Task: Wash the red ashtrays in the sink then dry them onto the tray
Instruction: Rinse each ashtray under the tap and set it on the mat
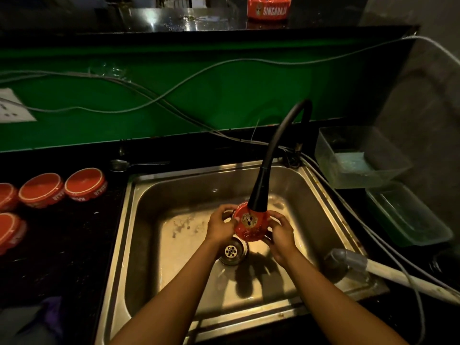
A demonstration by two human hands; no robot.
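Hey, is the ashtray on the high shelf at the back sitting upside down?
No. The ashtray on the shelf stands right way up, notched rim on top, unlike the ashtrays on the counter, which lie upside down.

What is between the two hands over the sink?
In the head view, a red ashtray sits between the left hand and right hand, both gripping it under the black faucet.
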